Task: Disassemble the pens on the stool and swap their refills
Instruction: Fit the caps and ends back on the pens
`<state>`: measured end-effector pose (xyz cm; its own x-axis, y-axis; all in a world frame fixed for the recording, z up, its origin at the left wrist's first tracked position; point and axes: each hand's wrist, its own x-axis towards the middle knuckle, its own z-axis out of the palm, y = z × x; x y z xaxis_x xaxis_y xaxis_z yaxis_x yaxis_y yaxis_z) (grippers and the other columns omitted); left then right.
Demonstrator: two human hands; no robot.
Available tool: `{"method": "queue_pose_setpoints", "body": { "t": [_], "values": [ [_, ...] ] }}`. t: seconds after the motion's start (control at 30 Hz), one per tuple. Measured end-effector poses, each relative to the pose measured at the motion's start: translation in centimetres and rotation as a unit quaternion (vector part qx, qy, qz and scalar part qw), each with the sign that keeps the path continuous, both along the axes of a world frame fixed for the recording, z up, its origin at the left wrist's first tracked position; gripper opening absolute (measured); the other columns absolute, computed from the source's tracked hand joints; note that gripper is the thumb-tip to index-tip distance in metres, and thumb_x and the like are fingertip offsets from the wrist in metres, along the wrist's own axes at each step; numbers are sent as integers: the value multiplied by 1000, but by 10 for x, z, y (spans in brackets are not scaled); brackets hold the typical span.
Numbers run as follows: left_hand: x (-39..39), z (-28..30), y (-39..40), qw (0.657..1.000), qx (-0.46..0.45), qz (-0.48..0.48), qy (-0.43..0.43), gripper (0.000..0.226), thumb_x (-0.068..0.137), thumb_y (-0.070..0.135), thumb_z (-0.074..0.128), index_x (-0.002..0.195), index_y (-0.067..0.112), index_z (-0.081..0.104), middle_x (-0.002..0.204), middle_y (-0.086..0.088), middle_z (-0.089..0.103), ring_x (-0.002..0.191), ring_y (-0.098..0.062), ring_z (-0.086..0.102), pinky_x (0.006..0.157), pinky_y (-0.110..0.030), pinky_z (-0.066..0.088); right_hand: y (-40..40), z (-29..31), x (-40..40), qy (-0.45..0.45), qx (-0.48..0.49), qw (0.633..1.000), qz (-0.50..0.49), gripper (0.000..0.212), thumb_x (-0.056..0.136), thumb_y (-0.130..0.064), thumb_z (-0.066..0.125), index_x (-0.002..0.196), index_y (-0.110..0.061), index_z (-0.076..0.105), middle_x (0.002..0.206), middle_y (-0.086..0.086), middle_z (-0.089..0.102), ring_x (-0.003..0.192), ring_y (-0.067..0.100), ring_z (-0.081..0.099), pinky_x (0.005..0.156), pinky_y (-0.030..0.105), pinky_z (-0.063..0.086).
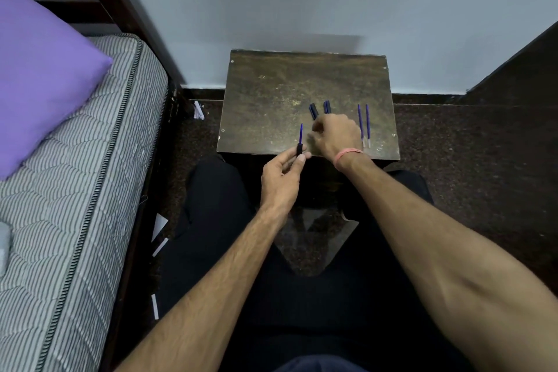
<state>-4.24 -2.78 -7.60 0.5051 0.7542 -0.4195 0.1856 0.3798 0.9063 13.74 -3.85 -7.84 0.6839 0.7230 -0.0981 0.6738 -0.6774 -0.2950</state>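
The left hand [282,174] pinches a short black grip piece with a blue refill tip [301,133] standing out of it toward 12 o'clock, just over the stool's [271,90] near edge. The right hand [333,137] rests curled on the surface over the near ends of two dark pen barrels [320,109], which run toward 12 o'clock; whether it grips one I cannot tell. Two loose refills [363,124] lie parallel at 3 o'clock of that hand, long axes near-to-far, just beside it and close to the stool's right edge. The right hand is the nearer to them, I judge. Bare surface lies toward 10 and 12 o'clock.
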Motion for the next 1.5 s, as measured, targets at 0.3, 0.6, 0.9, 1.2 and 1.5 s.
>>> {"method": "queue_pose_setpoints", "body": {
  "t": [0.3, 0.6, 0.9, 1.2, 1.5],
  "values": [
    [-5, -8, 11, 1000, -4, 7, 4, 27, 109, 24, 72, 135, 26, 79, 119, 8, 87, 127, -1, 74, 122, -32, 51, 11, -9, -9, -21, -14, 999, 35, 6, 98, -27, 75, 102, -22, 73, 94, 8, 79, 92, 37, 76, 77, 40, 58],
    [-4, -6, 10, 1000, 18, 9, 20, 27, 112, 22, 68, 135, 25, 80, 112, 13, 87, 113, 5, 76, 116, -31, 56, 3, 29, -8, 619, 351, 684, -161, 23, 108, -3, 61, 129, -6, 69, 105, 4, 74, 93, 20, 79, 80, 31, 66],
    [1, 5, -3, 999, 32, 4, 14, 27, 111, 21, 68, 134, 27, 80, 110, 7, 87, 104, 3, 74, 114, -36, 57, -21, 47, -2, 645, 357, 665, -116, 18, 110, -9, 61, 128, -10, 64, 113, 7, 78, 105, 24, 81, 86, 32, 66],
    [-1, 3, -2, 999, 39, 0, 19, 29, 110, 24, 70, 137, 27, 80, 107, 12, 87, 94, 13, 72, 103, -25, 57, -26, 54, -5, 624, 340, 697, -92, 11, 106, -10, 69, 117, -11, 67, 112, 9, 81, 104, 27, 82, 85, 33, 67],
    [-1, 4, -1, 999, 31, 6, 13, 26, 111, 25, 69, 133, 31, 81, 108, 12, 86, 99, 3, 71, 107, -36, 57, -29, 58, -5, 594, 304, 741, -72, 22, 103, -10, 73, 124, -7, 67, 116, 13, 81, 110, 29, 80, 85, 35, 65]
  ]
}}
